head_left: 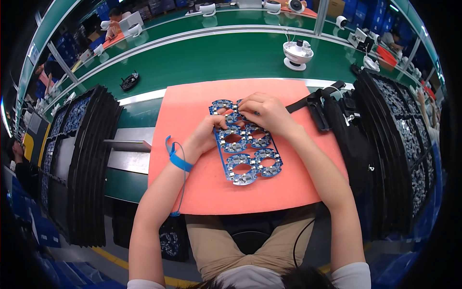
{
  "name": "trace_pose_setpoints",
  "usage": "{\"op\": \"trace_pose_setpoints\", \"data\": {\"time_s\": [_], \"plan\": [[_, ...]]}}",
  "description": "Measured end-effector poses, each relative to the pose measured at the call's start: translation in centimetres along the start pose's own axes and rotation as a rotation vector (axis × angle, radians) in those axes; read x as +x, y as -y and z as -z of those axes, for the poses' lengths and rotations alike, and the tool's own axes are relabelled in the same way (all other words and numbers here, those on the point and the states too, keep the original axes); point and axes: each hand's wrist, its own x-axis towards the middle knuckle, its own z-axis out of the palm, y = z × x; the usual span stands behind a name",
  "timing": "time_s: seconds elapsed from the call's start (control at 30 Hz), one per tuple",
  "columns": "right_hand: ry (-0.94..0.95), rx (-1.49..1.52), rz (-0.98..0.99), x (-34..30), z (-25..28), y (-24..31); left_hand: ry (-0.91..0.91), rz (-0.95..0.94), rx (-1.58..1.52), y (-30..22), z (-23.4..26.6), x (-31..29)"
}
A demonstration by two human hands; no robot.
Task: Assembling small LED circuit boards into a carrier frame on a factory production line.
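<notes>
A blue circuit board panel (237, 159), made of several joined ring-shaped boards with round openings, lies over a pink foam mat (192, 197). My left hand (207, 134) is closed on the panel's left edge, its thumb and a finger over the upper boards and the other fingers partly hidden. A blue wrist strap (181, 163) with a thin cord circles my left wrist. At the panel's upper right, my right hand (268, 113) has its fingers bent and pressed onto the boards. Those fingers cover part of the top right board.
Stacked black trays of circuit boards stand at left (86, 159) and right (385, 154). A black strap and pouch (332, 111) lie at the mat's right edge. Beyond runs a green conveyor belt (216, 55) with a white camera housing (298, 54) and a black round part (129, 81).
</notes>
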Motion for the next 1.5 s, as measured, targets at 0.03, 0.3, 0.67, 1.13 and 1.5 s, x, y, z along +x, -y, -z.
{"op": "trace_pose_setpoints", "data": {"time_s": [0.03,0.3,0.67,1.13,1.5], "plan": [[0.020,0.052,-0.094,0.1,0.0,0.3,0.037,0.007,0.033,0.0,0.3,0.1],[-0.067,0.190,-0.131,0.2,1.0,-0.2,0.013,0.011,0.007,0.0,-0.5,-0.3],[-0.043,0.037,-0.095,0.7,0.5,0.7,0.118,0.001,0.086,0.2,-0.4,0.0],[-0.184,-0.097,0.004,1.6,-1.6,1.1,-0.048,-0.128,0.174,1.2,-1.0,0.4],[-0.160,0.152,-0.300,1.3,-1.6,0.4,0.068,-0.226,0.234,1.5,-0.8,0.8]]}}
